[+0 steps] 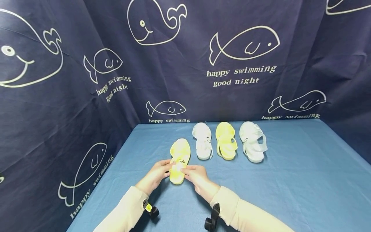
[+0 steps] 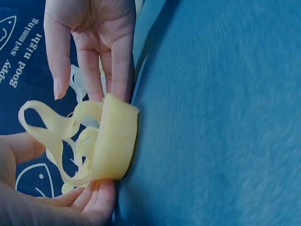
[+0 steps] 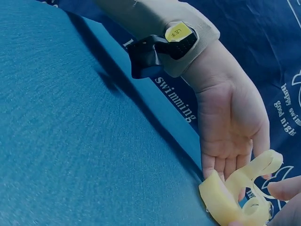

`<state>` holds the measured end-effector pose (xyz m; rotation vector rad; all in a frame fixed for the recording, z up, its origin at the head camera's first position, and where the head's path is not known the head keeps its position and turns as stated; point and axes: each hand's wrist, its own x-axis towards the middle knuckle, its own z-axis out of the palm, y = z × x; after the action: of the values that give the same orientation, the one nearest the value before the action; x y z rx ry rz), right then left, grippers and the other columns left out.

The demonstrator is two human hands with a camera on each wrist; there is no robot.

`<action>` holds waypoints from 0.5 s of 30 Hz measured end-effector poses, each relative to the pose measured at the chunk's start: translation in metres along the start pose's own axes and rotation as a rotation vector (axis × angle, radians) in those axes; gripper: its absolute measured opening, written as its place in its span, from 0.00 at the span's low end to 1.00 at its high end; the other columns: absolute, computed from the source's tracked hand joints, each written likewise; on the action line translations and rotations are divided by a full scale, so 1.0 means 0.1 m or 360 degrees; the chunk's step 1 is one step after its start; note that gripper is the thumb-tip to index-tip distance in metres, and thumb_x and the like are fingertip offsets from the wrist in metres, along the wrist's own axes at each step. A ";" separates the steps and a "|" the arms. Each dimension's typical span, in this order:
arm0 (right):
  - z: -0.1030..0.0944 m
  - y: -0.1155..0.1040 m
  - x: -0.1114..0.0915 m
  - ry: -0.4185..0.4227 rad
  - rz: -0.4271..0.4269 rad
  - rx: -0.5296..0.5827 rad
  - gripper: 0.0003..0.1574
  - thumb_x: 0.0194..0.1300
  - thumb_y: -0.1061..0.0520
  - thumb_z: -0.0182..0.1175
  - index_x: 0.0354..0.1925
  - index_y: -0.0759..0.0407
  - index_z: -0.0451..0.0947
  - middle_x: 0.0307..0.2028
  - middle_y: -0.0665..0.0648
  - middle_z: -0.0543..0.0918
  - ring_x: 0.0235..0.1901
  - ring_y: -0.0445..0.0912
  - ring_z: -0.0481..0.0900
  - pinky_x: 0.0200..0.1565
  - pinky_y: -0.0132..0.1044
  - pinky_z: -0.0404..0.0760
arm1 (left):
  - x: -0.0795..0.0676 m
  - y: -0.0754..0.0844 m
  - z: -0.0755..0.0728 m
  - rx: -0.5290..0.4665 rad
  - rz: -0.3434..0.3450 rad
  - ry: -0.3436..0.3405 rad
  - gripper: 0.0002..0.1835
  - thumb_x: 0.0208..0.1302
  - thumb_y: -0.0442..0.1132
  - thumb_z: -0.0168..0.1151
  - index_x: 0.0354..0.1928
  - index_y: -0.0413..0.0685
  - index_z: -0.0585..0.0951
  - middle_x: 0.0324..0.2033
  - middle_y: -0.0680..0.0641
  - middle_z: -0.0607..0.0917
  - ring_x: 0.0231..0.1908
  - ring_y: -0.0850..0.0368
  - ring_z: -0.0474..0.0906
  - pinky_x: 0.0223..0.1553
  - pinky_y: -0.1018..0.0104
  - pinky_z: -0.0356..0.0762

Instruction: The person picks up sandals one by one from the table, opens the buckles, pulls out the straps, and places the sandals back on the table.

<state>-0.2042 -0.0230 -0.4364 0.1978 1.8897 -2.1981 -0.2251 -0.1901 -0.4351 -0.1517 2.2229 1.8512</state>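
Both hands hold a pale yellow sandal (image 1: 179,149) low over the blue table, its heel end nearest the person. My left hand (image 1: 155,175) holds its left side, thumb up by the strap and fingers along the sole. On the opposite side, my right hand (image 1: 200,178) has its thumb over the sandal and its fingers at the sole's edge. In the left wrist view, the raised strap of the sandal (image 2: 117,136) makes a loop above the heel. The right wrist view shows the left hand's (image 3: 230,117) palm facing the sandal (image 3: 221,197).
Near the back edge of the blue table (image 1: 290,180) stand a white sandal (image 1: 204,150), a yellow sandal (image 1: 227,149) and another white sandal (image 1: 252,145), side by side. Dark blue cloth (image 1: 174,77) printed with fish hangs behind and to the sides.
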 end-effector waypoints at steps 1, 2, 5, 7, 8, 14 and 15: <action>0.00 0.00 0.00 -0.0008 -0.0008 0.0001 0.25 0.60 0.66 0.63 0.52 0.82 0.72 0.51 0.76 0.78 0.51 0.59 0.81 0.55 0.45 0.80 | 0.00 0.00 0.00 -0.0013 0.0008 0.0007 0.27 0.69 0.38 0.58 0.64 0.28 0.68 0.59 0.33 0.75 0.55 0.48 0.76 0.58 0.51 0.74; 0.00 0.00 0.00 -0.0017 -0.0018 0.0001 0.25 0.60 0.66 0.63 0.52 0.82 0.72 0.51 0.76 0.78 0.51 0.59 0.81 0.55 0.45 0.80 | -0.01 -0.01 0.01 -0.0031 0.0011 0.0018 0.26 0.68 0.36 0.58 0.64 0.28 0.68 0.59 0.32 0.75 0.54 0.50 0.77 0.57 0.52 0.75; 0.00 -0.01 0.01 -0.0047 -0.0051 0.0001 0.26 0.60 0.66 0.63 0.53 0.82 0.72 0.52 0.76 0.78 0.52 0.59 0.81 0.56 0.46 0.79 | -0.02 0.00 0.01 -0.0056 0.0010 0.0034 0.26 0.66 0.31 0.58 0.64 0.27 0.67 0.59 0.32 0.75 0.51 0.53 0.77 0.56 0.55 0.75; 0.00 -0.02 0.02 -0.0056 -0.0062 0.0002 0.27 0.60 0.66 0.63 0.54 0.82 0.71 0.52 0.76 0.78 0.52 0.59 0.80 0.57 0.46 0.78 | -0.01 0.01 0.02 -0.0056 0.0013 0.0028 0.26 0.66 0.30 0.57 0.64 0.27 0.66 0.60 0.31 0.74 0.53 0.52 0.76 0.58 0.54 0.73; 0.00 -0.03 0.02 -0.0054 -0.0061 0.0005 0.27 0.59 0.66 0.63 0.54 0.82 0.71 0.52 0.76 0.78 0.53 0.58 0.80 0.57 0.46 0.78 | -0.01 0.02 0.02 -0.0064 0.0011 0.0028 0.26 0.66 0.30 0.56 0.64 0.27 0.66 0.60 0.31 0.73 0.54 0.52 0.75 0.60 0.53 0.72; 0.00 -0.01 0.07 -0.0013 -0.0029 0.0003 0.28 0.60 0.65 0.64 0.55 0.81 0.71 0.52 0.75 0.78 0.54 0.59 0.79 0.57 0.47 0.78 | 0.04 0.01 0.03 -0.0094 0.0024 0.0034 0.25 0.66 0.29 0.56 0.63 0.26 0.68 0.62 0.30 0.71 0.55 0.51 0.74 0.62 0.50 0.69; 0.00 -0.01 0.08 -0.0007 -0.0026 0.0001 0.29 0.61 0.64 0.63 0.55 0.81 0.70 0.52 0.75 0.78 0.54 0.60 0.79 0.58 0.47 0.77 | 0.04 0.01 0.03 -0.0098 0.0023 0.0035 0.25 0.66 0.29 0.56 0.63 0.26 0.68 0.63 0.30 0.71 0.56 0.51 0.74 0.62 0.49 0.69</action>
<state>-0.2119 -0.0241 -0.4377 0.1781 1.8948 -2.2077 -0.2288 -0.1866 -0.4361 -0.1686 2.1879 1.9360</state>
